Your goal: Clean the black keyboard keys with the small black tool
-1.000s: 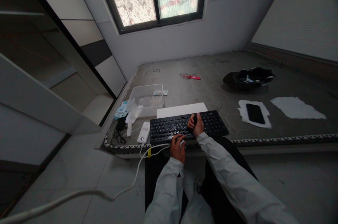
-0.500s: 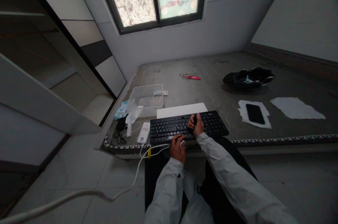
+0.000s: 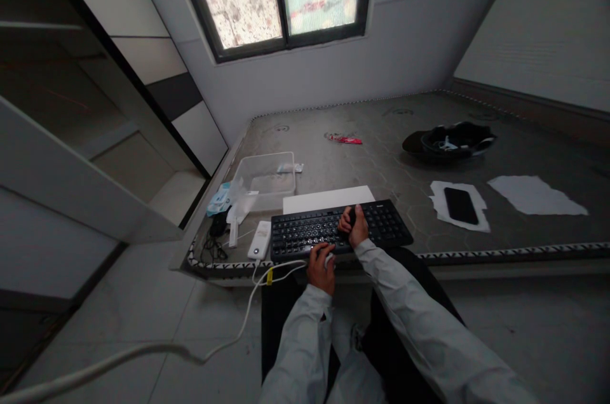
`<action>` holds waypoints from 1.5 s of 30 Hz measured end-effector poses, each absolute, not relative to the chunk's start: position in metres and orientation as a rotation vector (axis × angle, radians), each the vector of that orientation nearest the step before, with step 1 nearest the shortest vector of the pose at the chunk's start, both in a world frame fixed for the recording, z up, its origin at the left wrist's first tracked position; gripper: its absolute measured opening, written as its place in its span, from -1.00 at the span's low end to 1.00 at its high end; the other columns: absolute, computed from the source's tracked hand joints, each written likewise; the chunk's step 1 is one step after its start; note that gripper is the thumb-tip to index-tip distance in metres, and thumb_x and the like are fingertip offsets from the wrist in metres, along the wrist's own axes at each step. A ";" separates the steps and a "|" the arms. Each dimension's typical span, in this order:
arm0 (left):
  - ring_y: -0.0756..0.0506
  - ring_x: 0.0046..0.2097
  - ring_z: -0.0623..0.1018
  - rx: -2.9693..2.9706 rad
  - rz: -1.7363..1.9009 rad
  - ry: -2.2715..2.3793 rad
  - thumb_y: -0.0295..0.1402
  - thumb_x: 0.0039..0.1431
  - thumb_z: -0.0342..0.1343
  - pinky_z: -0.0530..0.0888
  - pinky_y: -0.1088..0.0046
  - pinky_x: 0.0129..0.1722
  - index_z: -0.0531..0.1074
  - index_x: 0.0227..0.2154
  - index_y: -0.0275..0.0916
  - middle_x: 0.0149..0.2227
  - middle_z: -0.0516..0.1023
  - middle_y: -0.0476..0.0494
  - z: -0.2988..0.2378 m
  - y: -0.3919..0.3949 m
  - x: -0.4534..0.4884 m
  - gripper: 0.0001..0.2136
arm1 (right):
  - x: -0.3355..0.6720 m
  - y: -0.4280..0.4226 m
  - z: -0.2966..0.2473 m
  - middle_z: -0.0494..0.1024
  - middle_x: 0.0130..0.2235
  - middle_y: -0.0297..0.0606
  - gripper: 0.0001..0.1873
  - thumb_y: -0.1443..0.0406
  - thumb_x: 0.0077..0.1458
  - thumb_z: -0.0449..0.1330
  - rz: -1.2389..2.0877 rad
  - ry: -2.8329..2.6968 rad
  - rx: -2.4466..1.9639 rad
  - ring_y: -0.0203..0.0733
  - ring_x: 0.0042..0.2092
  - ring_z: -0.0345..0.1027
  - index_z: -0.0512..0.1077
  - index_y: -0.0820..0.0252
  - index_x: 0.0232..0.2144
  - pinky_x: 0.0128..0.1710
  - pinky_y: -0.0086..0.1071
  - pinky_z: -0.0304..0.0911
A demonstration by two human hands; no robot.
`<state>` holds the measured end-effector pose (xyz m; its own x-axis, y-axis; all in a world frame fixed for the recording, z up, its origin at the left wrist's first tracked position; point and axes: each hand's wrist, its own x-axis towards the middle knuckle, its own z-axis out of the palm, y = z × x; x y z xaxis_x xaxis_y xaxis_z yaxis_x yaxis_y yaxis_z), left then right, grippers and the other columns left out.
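Note:
A black keyboard (image 3: 305,229) lies along the near edge of the mattress. Over its right half is my right hand (image 3: 358,227), its fingers closed round a small dark object (image 3: 352,216) whose kind I cannot make out. My left hand (image 3: 321,267) rests at the keyboard's front edge, fingers curled about a small whitish piece (image 3: 328,258), mostly hidden. A white cable (image 3: 286,264) runs from the left up to this hand. Behind the keyboard lies a white sheet (image 3: 328,198).
To the left are a white power bank (image 3: 260,239), a clear plastic box (image 3: 271,199), a blue packet (image 3: 219,199) and black cables (image 3: 215,245). On the right lie a phone (image 3: 460,205) on paper, another paper (image 3: 536,195) and a black cap (image 3: 450,141). Further back is a red packet (image 3: 345,139).

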<state>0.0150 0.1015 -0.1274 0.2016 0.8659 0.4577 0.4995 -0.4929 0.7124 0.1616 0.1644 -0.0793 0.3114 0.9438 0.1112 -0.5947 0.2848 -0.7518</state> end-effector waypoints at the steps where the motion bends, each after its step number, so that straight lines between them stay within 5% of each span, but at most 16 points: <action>1: -0.06 0.00 0.42 2.072 1.204 1.273 -0.46 0.16 0.01 0.42 0.35 0.02 0.43 -0.10 -0.14 -0.06 0.37 -0.13 -0.128 0.101 0.015 -0.74 | 0.162 0.165 -0.079 -0.02 -0.74 -0.53 -0.46 -0.12 0.08 -0.03 1.120 -0.625 -0.674 -0.44 -0.72 -0.21 0.13 0.13 -0.68 -0.78 -0.55 -0.16; 45: -0.06 -0.01 0.43 2.082 1.200 1.282 -0.46 0.15 0.03 0.43 0.37 0.00 0.43 -0.11 -0.14 -0.06 0.38 -0.12 -0.127 0.102 0.015 -0.74 | 0.162 0.164 -0.081 -0.01 -0.74 -0.51 -0.47 -0.10 0.11 -0.05 1.128 -0.627 -0.669 -0.44 -0.72 -0.20 0.14 0.14 -0.67 -0.76 -0.54 -0.16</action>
